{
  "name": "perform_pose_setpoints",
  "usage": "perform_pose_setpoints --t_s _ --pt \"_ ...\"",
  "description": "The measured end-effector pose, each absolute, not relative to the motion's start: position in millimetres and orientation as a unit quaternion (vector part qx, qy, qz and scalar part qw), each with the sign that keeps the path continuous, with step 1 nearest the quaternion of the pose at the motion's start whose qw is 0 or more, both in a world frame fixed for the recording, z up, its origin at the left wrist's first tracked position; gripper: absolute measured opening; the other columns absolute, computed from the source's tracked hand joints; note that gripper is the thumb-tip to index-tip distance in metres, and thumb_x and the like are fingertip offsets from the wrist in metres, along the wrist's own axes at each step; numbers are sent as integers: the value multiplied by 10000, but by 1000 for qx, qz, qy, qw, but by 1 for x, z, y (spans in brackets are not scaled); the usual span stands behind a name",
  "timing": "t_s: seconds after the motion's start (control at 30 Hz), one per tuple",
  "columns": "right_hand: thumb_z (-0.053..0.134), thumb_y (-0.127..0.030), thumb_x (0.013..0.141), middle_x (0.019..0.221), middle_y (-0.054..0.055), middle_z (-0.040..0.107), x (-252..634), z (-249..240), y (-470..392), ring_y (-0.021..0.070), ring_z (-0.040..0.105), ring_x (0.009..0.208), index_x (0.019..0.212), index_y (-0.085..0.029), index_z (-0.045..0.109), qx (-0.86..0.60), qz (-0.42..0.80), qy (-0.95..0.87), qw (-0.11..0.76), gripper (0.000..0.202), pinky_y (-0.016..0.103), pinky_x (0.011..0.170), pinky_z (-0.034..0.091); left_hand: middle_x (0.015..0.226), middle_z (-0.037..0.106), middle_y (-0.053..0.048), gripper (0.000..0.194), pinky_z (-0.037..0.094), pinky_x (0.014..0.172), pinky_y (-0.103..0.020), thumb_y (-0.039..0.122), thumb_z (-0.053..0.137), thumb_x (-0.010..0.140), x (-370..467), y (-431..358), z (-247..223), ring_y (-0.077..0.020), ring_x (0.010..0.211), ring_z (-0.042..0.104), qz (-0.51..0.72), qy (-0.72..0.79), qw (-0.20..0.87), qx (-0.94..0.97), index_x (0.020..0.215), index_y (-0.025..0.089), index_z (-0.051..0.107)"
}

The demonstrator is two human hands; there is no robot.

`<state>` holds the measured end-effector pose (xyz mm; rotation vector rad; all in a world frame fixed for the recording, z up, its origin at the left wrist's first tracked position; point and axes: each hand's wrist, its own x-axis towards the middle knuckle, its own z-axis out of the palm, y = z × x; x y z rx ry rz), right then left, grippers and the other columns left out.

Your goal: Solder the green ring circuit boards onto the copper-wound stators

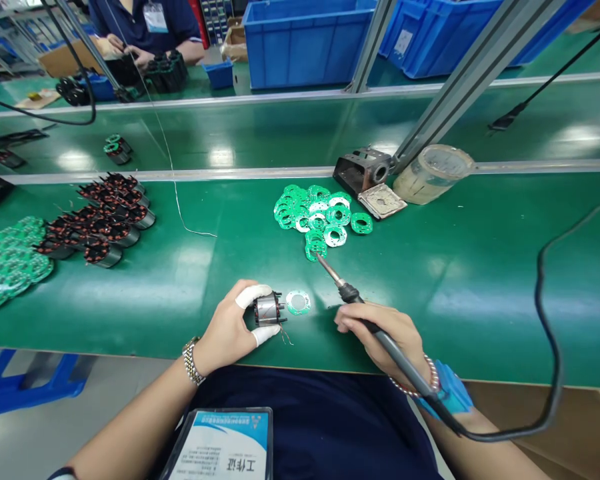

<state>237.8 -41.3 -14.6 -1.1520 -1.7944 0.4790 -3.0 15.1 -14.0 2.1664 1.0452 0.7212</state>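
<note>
Clock from the held stator. 1 stator point(267, 311) in the left hand point(227, 327), on its side, pins facing 3 o'clock; thumb and fingers clamped on it from opposite sides. 2 white finger cots point(253, 295) on that hand, thumb and one finger. Can't tell if the stator touches the bench point(460, 267). Fine leads hang at its 5 o'clock.

1 loose ring point(299, 302) at 3 o'clock, just beside the stator, flat on the bench. 1 iron point(399, 357) in the right hand point(390, 327), fingers closed round the handle, tip at about 1:30, over the near edge of the ring pile point(317, 215). Contact there: can't tell. Pile sits at 1 o'clock; rings overlap, no clean count.

Beyond the pile: 1 stand point(367, 160) at 1, 1 sponge tray point(381, 200) touching it or nearly, 1 jar point(433, 177) at 2.

10 o'clock: stator batch point(103, 223), packed, more than ten. 9 o'clock: 1 heap of green boards point(13, 263), uncountable. 2 stators point(117, 149) past the rail at 10:30.
</note>
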Motion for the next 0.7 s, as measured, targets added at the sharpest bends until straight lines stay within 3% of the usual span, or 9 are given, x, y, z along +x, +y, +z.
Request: perform_pose_setpoints --t_s 0.1,0.17,0.3,0.43,0.57,0.7 --pt "538 -83 807 994 75 669 234 -13 -36 189 628 964 1029 -211 563 -436 176 -783 407 258 314 830 529 998 567 -69 479 493 805 -377 251 714 639 -3 14 -11 -204 898 584 277 409 338 801 1051 203 474" --pt "532 -87 809 1031 88 658 231 -10 -33 207 582 1055 1051 -196 546 -413 151 -807 395 266 332 874 512 1001 587 -68 479 503 806 -368 259 712 644 -3 13 -10 -203 893 600 269 415 382 781 1054 202 471" --pt "574 -122 793 806 42 676 224 -4 -34 164 664 736 952 -211 559 -468 101 -766 430 184 260 681 557 1088 602 -87 564 492 869 -379 262 698 671 0 13 -9 -220 992 596 244 388 448 768 1159 216 418" --pt "576 -166 788 739 6 650 206 -2 -39 119 617 535 975 -229 531 -560 190 -634 498 202 230 524 545 1179 572 -111 559 372 975 -514 294 729 640 4 15 -11 -294 1154 485 213 401 330 828 1144 234 494" --pt "558 -232 802 977 61 643 191 -1 -39 131 644 649 1007 -237 447 -513 409 -512 555 233 228 499 556 1143 589 -132 570 365 962 -541 331 739 624 3 17 -16 -313 1167 461 208 425 250 845 1135 207 520" --pt "646 -243 736 1138 96 578 191 -2 -35 129 635 727 1011 -247 445 -448 471 -527 547 340 262 612 567 1129 591 -143 586 383 946 -526 374 719 641 2 17 -19 -304 1132 486 212 426 238 847 1156 188 512"
